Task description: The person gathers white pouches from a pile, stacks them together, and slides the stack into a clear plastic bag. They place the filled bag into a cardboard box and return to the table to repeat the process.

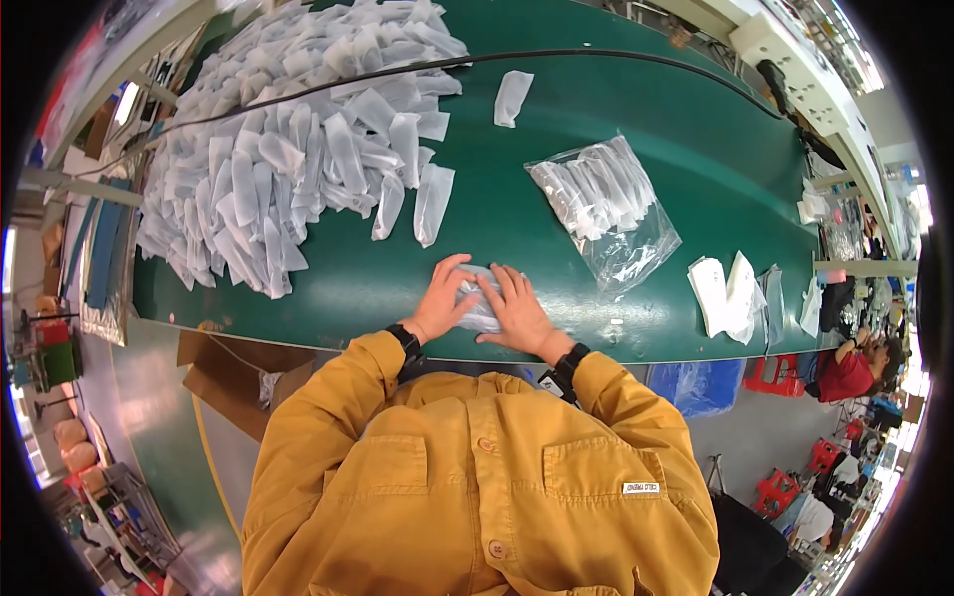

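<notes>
Near the front edge of the green table, a whitish translucent packet (479, 310) lies between my two hands. My left hand (440, 300) grips its left side with bent fingers. From the right, my right hand (516, 308) reaches over it, fingers resting on top and closed about it. The hands partly cover the packet, so what is inside cannot be made out. To the right of my hands lies a clear plastic bag (636, 253) with a row of similar packets (601, 189) in its far part.
A large heap of translucent packets (288, 149) fills the table's far left. A single packet (513, 97) lies apart behind the bag. White pouches (723, 293) sit at the right edge. A black cable (556, 54) crosses above the table (477, 164). A person in red (855, 372) sits farther right.
</notes>
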### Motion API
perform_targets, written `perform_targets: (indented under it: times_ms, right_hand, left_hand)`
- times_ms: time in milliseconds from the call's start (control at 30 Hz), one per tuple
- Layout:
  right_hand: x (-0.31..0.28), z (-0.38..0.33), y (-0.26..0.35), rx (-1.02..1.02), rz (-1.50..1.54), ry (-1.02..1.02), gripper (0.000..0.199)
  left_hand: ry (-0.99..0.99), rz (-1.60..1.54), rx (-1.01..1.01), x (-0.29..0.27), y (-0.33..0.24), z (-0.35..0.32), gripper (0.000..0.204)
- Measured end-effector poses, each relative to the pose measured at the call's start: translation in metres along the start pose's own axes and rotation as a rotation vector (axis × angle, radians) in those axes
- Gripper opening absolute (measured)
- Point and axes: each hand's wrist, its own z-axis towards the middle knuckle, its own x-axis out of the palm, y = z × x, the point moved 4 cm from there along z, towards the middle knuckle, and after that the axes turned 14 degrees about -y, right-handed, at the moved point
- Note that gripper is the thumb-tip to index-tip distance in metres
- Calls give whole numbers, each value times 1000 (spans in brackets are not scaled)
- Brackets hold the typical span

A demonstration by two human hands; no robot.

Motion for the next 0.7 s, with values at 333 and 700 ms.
perform_targets:
  times_ms: [333,700]
  right_hand:
    - [15,0,-14,60,31,-73,85]
    - [-134,-161,-42,752,132,-507,69]
  left_hand:
    - [-194,-70,-143,8,33,15,18]
    - [-95,-18,142,90,-109,91,36]
